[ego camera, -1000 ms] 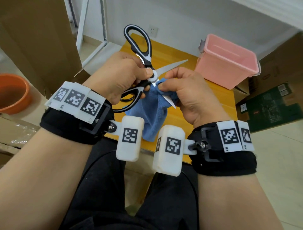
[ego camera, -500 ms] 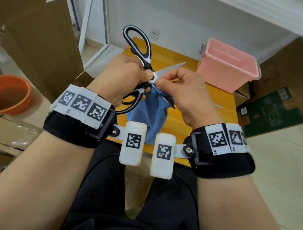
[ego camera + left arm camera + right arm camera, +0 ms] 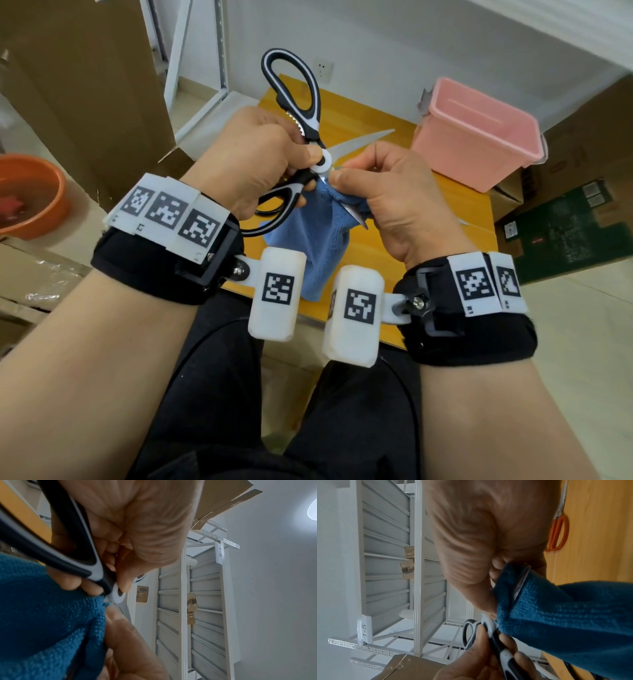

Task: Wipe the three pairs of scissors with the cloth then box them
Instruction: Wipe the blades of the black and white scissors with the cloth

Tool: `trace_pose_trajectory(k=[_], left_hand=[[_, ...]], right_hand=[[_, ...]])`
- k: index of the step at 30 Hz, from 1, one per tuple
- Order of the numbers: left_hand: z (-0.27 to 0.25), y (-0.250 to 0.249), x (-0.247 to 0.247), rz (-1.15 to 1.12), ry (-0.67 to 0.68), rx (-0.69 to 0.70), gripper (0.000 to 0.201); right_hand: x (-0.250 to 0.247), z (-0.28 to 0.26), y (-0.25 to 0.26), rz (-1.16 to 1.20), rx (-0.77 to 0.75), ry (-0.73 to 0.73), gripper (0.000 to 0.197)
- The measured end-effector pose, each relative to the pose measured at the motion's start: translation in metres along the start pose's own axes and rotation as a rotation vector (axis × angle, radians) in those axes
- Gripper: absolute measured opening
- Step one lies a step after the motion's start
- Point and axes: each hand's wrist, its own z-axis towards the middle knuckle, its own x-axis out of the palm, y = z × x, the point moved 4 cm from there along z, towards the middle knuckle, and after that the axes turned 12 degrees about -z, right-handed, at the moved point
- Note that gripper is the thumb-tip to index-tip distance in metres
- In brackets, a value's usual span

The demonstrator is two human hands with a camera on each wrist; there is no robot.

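One pair of orange-handled scissors (image 3: 558, 532) lying on the yellow wooden desk (image 3: 599, 534) shows only at the right-wrist view's upper right. Mid-frame, left hand (image 3: 253, 161) grips black-and-white kitchen scissors (image 3: 301, 113); right hand (image 3: 387, 198) pinches blue microfibre cloth (image 3: 308, 240) around the lower blade.

Black and white handles with a white pivot disc and silvery blades on the scissors (image 3: 310, 137). Blue, with a fine looped weave, for the cloth (image 3: 317, 246). Pale pink all over the box (image 3: 479, 144). Yellow-orange wood tone across the counter (image 3: 442, 198). Orange handles on a second pair of scissors (image 3: 559, 532) lying on that surface. Orange too for the basin (image 3: 41, 192). Black wrist straps (image 3: 154, 260) topped by white tags printed with black square codes. White shelving frame (image 3: 197, 601), plain brown cardboard (image 3: 85, 85), dark green carton (image 3: 575, 233).
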Motion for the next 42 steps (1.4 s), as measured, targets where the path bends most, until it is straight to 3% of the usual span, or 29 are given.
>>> trace_pose_trajectory(k=[9,15,21,25,28,36,42], left_hand=[[0.001,0.008,-0.005,-0.050,-0.018,-0.069,0.022],[-0.001,0.010,-0.007,-0.067,-0.014,-0.091,0.013],[0.001,0.017,-0.011,-0.059,-0.014,-0.116,0.027],[0.003,0.015,-0.010,-0.011,0.015,-0.144,0.009],[0.004,0.013,-0.009,0.035,0.031,-0.149,0.006],[0.003,0.017,-0.004,0.035,0.003,-0.127,0.013],[0.000,0.014,-0.002,-0.044,-0.014,-0.096,0.019]], right_hand=[[0.002,-0.003,-0.005,0.013,0.023,0.033,0.027],[0.005,-0.004,-0.010,0.006,0.035,0.052,0.027],[0.006,-0.005,-0.011,-0.020,0.038,0.060,0.026],[0.006,-0.004,-0.011,-0.018,0.033,0.061,0.023],[0.008,-0.002,-0.005,-0.044,-0.006,0.062,0.019],[0.014,0.000,-0.004,-0.151,-0.081,0.017,0.026],[0.015,-0.001,-0.004,-0.108,-0.078,-0.051,0.028]])
